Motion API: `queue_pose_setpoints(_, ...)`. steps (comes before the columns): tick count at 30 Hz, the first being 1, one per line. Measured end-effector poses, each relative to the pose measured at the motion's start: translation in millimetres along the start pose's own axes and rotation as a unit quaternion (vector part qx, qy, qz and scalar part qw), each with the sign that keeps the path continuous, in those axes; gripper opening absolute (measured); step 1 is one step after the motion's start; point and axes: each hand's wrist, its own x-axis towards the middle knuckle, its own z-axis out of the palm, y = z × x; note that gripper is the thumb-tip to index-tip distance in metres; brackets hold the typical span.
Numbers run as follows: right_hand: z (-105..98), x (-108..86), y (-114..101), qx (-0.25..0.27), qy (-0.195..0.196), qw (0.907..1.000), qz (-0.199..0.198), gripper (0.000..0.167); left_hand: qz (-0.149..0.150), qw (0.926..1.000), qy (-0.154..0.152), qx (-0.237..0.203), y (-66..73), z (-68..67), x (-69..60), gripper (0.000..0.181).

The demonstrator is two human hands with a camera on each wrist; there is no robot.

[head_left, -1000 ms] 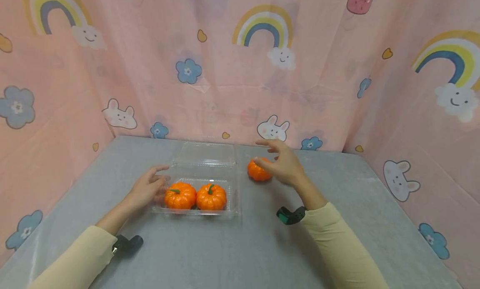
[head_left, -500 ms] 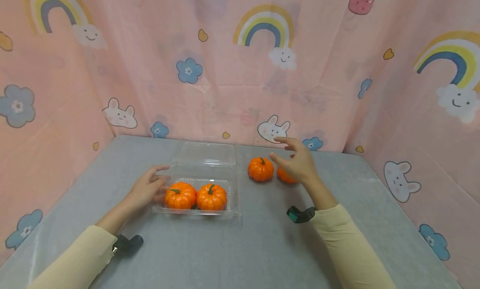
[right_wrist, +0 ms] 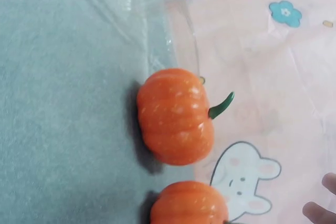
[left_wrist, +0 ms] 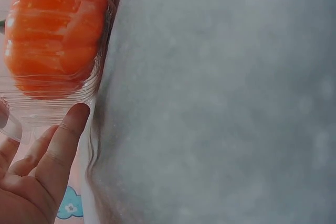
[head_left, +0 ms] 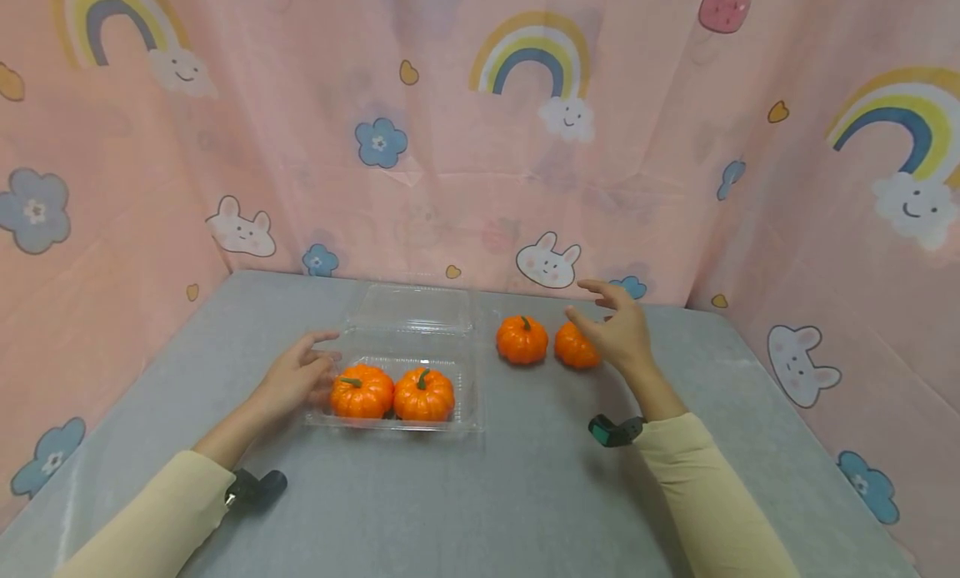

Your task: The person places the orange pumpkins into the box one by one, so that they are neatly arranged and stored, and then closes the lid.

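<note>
Two small orange pumpkins, a left one and a right one, sit side by side in a clear plastic box whose lid lies back. My left hand is at the box's left side, and in the left wrist view its fingertip is against or very near the ribbed wall. Right of the box, a third pumpkin with a green stem rests on the table. Beside it is another pumpkin, partly behind my right hand. That hand is raised, fingers spread, holding nothing.
The grey table ends at a pink patterned curtain behind and at both sides. Dark wrist devices hang below both cuffs, a left one and a right one.
My right hand has moved to the right, from over the third pumpkin to beside the one farther right, uncovering both more. The left hand and the box have stayed put.
</note>
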Motion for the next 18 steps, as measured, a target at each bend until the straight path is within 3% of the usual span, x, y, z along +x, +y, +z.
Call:
queue_pose_setpoints(5, -0.4, 0.0, 12.0, 0.007, 0.015, 0.9997, 0.019, 0.045, -0.002, 1.0, -0.001, -0.002, -1.6, 0.5, 1.4, 0.05)
queue_pose_setpoints(18, 4.1, -0.6, 46.7, -0.013, 0.005, 0.9991, 0.04, 0.047, -0.001, 1.0, 0.0, -0.006, -2.1, 1.3, 1.9, 0.05)
